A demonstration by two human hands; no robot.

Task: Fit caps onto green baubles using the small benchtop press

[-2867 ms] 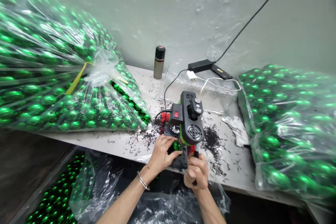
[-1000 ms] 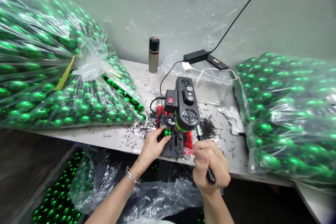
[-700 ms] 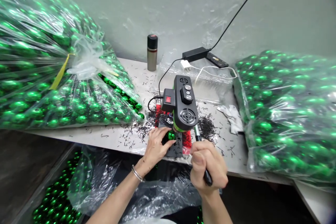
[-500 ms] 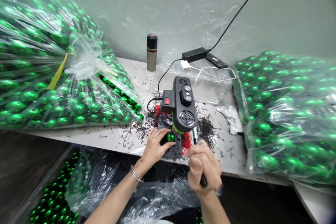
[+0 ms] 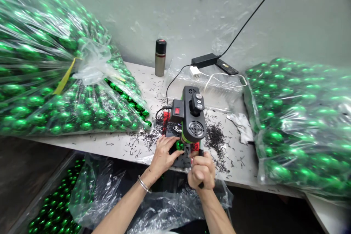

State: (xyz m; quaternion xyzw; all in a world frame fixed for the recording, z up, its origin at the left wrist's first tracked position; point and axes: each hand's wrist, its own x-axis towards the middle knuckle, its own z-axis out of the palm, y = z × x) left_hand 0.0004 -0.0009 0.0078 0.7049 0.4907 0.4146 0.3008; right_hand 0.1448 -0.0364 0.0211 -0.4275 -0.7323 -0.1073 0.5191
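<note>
A small black bench drill press (image 5: 194, 113), with round vents and a red switch, stands near the table's front edge. Under its head sits a shiny green ball (image 5: 180, 145). Thumb and fingers of my left hand (image 5: 163, 154) steady that ball from the left side, just above the dark base (image 5: 181, 161). To the right, my right hand (image 5: 202, 171) is wrapped in a fist round the machine's black lever handle (image 5: 201, 152). The tool tip over the ball is hidden by the machine head.
Clear bags of green balls stand at left (image 5: 55, 91) and right (image 5: 296, 124). More balls fill a plastic-lined container (image 5: 52, 208) below. Behind are a bottle (image 5: 160, 58), a power adapter (image 5: 205, 60) and a white glove (image 5: 241, 126). Black shavings (image 5: 216, 139) litter the table.
My right hand has moved left with the lever handle, closer to the machine. My left hand stays at the green ball. The view has shifted slightly.
</note>
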